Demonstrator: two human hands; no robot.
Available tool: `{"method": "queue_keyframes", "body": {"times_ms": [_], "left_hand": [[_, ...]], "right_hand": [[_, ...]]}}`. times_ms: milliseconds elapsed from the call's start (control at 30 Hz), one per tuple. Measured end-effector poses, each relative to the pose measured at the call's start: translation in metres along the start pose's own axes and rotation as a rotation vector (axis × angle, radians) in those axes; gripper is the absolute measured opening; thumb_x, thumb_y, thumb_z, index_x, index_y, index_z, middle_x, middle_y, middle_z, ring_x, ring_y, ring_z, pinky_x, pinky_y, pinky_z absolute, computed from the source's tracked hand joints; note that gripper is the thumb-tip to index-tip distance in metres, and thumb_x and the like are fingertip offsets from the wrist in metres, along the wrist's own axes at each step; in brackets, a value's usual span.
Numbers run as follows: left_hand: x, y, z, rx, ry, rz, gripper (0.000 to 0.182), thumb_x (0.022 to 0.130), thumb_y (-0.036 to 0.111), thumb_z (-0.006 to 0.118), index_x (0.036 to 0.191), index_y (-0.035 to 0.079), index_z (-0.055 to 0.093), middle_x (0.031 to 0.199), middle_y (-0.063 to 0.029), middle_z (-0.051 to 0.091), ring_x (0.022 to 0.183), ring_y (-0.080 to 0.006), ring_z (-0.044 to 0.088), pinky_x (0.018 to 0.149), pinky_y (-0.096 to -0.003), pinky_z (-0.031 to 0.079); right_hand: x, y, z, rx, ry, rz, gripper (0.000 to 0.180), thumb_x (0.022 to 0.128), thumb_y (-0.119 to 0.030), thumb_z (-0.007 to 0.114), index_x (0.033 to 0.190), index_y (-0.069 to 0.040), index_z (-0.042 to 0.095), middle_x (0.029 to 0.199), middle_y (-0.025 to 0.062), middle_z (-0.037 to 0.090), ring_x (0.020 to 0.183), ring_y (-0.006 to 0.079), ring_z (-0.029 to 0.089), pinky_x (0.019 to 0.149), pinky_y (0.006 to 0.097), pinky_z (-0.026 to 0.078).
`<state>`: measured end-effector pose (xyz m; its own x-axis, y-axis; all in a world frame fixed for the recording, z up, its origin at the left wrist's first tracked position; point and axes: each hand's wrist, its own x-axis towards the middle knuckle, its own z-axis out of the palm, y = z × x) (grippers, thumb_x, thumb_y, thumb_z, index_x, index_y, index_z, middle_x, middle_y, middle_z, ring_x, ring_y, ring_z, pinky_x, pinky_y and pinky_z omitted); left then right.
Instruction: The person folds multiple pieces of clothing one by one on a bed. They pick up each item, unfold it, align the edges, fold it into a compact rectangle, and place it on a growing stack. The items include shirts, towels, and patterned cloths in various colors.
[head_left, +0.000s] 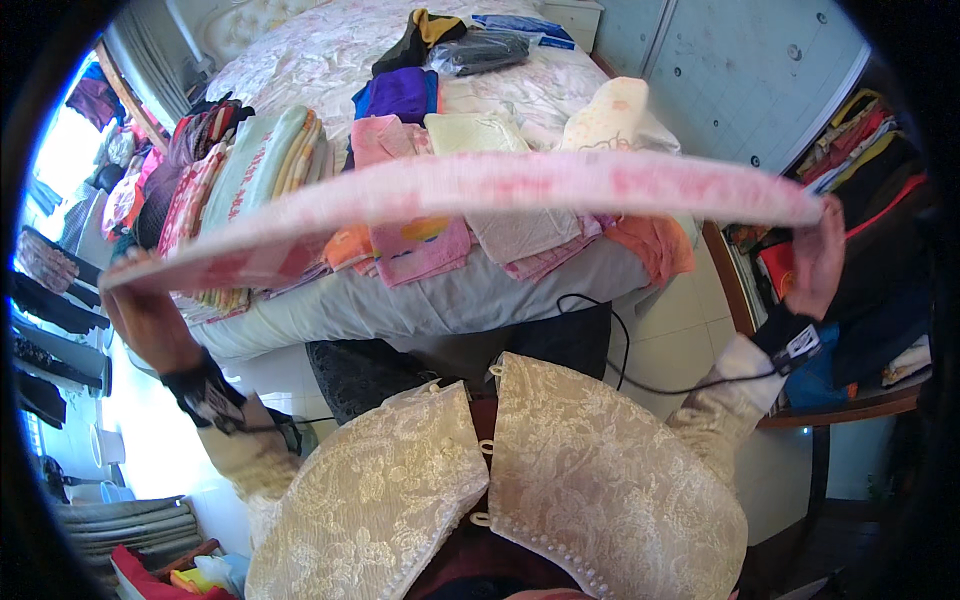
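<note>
A pink and white towel (480, 187) is stretched wide through the air between my hands, blurred by motion. At its left end my left hand (139, 307) grips the cloth. My right hand (819, 259) has hold of the other end, far to the right. Behind and below the towel, on the bed's near edge, lie a pink towel with a coloured print (420, 244), a cream towel (525, 229) and an orange cloth (660, 244), all partly covered by it. Black bands with dark cables are on both wrists.
Stacked folded towels (251, 169) stand on the left of the bed (300, 64). Purple cloth (397, 94) and a plastic-wrapped dark item (480, 52) lie farther back. An open wardrobe (724, 277) full of clothes is at right. A cable (622, 337) crosses before the bed.
</note>
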<state>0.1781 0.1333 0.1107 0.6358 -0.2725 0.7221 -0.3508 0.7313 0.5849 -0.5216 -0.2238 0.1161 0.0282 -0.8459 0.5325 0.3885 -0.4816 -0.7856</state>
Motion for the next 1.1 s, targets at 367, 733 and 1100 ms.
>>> {"method": "queue_keyframes", "body": {"times_ms": [367,733,1100], "left_hand": [[-0.091,-0.043,0.028,0.038,-0.277,-0.344,0.02,0.103,0.022,0.054,0.092,0.006,0.053,0.083,-0.0049,0.048,0.082,-0.0176,0.049,0.088,-0.0389,0.046],[-0.088,-0.107,0.222,0.147,-1.015,-0.275,0.013,0.089,-0.003,0.057,0.094,-0.002,0.068,0.092,-0.0074,0.068,0.09,-0.0165,0.064,0.082,-0.0299,0.049],[-0.13,-0.149,0.283,-0.093,-0.912,-0.771,0.018,0.095,0.007,0.064,0.109,-0.003,0.062,0.102,-0.0054,0.069,0.1,-0.0118,0.065,0.088,-0.026,0.051]], "right_hand": [[-0.1,0.111,-0.021,-0.36,0.115,0.522,0.013,0.101,-0.02,0.058,0.103,-0.007,0.061,0.09,-0.0025,0.06,0.077,0.0063,0.057,0.071,0.0235,0.05],[-0.039,0.142,0.201,-0.205,-0.569,0.296,0.029,0.089,-0.002,0.063,0.118,-0.002,0.056,0.091,0.0001,0.062,0.08,0.0066,0.058,0.072,0.0211,0.048],[-0.061,0.158,0.255,-0.107,-0.617,0.423,0.042,0.086,0.005,0.066,0.125,-0.002,0.05,0.077,0.0032,0.063,0.073,0.0058,0.058,0.065,0.0219,0.046]]}}
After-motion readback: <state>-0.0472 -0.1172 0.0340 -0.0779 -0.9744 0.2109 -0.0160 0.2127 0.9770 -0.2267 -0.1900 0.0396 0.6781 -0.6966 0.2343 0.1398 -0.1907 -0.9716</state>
